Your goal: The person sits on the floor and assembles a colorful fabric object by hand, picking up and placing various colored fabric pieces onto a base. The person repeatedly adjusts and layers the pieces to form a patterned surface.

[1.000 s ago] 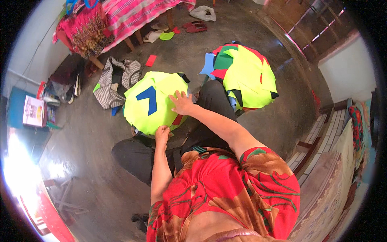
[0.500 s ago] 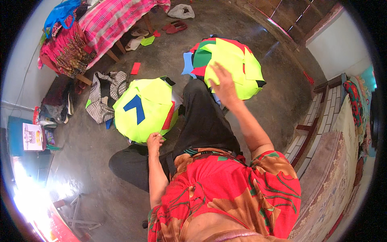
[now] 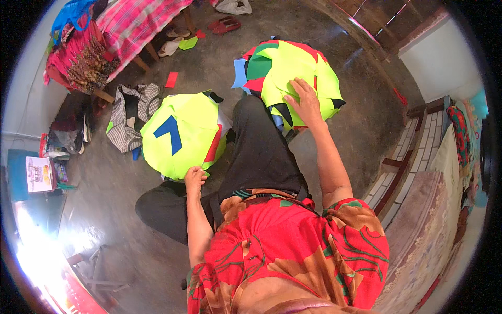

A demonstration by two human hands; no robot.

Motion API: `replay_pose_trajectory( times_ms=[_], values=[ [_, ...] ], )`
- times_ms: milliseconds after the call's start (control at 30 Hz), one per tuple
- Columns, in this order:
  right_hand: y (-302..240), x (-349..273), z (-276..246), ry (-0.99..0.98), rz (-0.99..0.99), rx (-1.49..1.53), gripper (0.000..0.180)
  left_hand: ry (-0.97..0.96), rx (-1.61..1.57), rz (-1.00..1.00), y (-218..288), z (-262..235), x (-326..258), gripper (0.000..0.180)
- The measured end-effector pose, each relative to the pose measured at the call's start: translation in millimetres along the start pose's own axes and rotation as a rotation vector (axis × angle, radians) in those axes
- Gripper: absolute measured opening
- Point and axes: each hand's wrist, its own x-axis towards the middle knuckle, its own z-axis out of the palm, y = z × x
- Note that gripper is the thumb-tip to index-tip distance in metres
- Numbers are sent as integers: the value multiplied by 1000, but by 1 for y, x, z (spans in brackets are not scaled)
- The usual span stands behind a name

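Two rounded heaps of flat, cloth-like pieces lie on the floor by my legs. The left heap (image 3: pixel 183 123) is mostly bright yellow-green, with a blue angled piece (image 3: pixel 168 136) on top and a red piece (image 3: pixel 213 145) at its right side. At its near edge my left hand (image 3: pixel 195 179) is closed, fingertips pinching the rim of a yellow-green piece. Farther right, the right heap (image 3: pixel 285 63) shows yellow-green over green, red, blue and black pieces. My right hand (image 3: pixel 306 102) rests on its near right part, open with fingers apart, seemingly holding nothing.
A checked grey cloth (image 3: pixel 125 123) lies left of the left heap. Beyond are a loose red piece (image 3: pixel 171 79), red shoes (image 3: pixel 225 24) and a bed with a pink plaid cover (image 3: pixel 138 26). A wooden frame (image 3: pixel 402 162) stands at right, a small box (image 3: pixel 40 174) at left.
My right hand has slid rightward across the right heap, uncovering more of its near left edge. My left hand stays at the left heap's rim. The whole view has shifted slightly.
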Motion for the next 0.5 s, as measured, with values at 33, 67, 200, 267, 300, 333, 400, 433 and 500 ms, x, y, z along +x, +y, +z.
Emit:
replay_pose_trajectory(
  times_ms=[33, 67, 200, 267, 300, 333, 400, 433, 500],
  values=[
    [0, 0, 0, 0, 17, 12, 44, -3, 4, -1, -1, 0, 0, 24],
    [-1, 2, 1, 18, 18, 0, 42, -7, 8, -3, -1, 0, 1, 24],
    [-3, 5, 9, 94, -6, -73, 33, 19, -59, 32, -3, 0, 0, 17],
    [-2, 8, 12, 181, -51, -125, 24, 20, -38, 25, 0, 2, 0, 17],
    [-2, 8, 14, 170, -34, -120, 23, 21, -28, 21, 0, 3, -1, 16],
    [-1, 10, 13, 162, -22, -116, 22, 24, -26, 19, 1, 3, -1, 16],
    [-1, 12, 12, 149, 0, -110, 20, 31, -24, 15, 2, 3, -1, 16],
    [-3, 12, 12, 144, 8, -107, 19, 30, -30, 22, 0, 2, 0, 16],
    [-6, 13, 11, 124, 40, -97, 18, 29, -43, 34, -3, 0, 2, 15]
  ],
)
